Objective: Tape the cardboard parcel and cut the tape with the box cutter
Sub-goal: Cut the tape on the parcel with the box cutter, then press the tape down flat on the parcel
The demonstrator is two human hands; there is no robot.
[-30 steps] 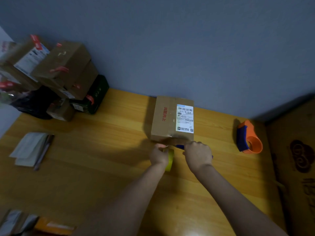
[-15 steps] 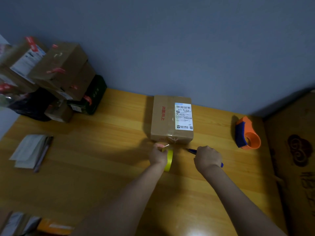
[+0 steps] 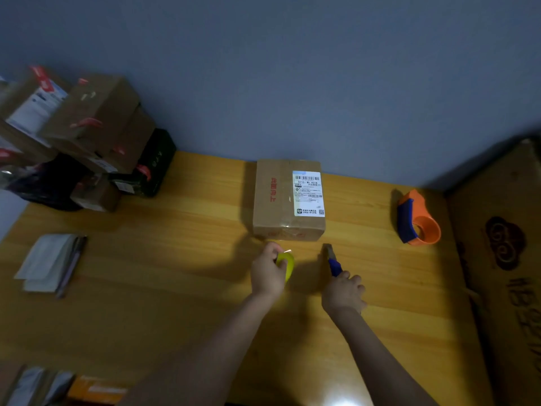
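A brown cardboard parcel point(image 3: 275, 200) with a white shipping label and red print lies on the wooden table point(image 3: 175, 259), near the wall. Clear tape shines on its near edge. My left hand point(image 3: 268, 273) grips a yellow tape roll point(image 3: 288, 266) just in front of the parcel's near left corner. My right hand point(image 3: 344, 291) holds a blue box cutter point(image 3: 333, 263), its blade end pointing toward the parcel and a short way off its near right corner. Neither hand touches the parcel.
An orange and blue tape dispenser point(image 3: 417, 219) sits at the right. A heap of parcels point(image 3: 87, 136) fills the back left corner. Papers with a pen point(image 3: 52, 263) lie at the left. A large cardboard sheet point(image 3: 503, 259) leans along the right edge. Packets point(image 3: 58, 388) lie bottom left.
My right hand has pulled the box cutter back from the parcel's near edge, toward me and to the right. The left hand with the tape roll has stayed almost in place.
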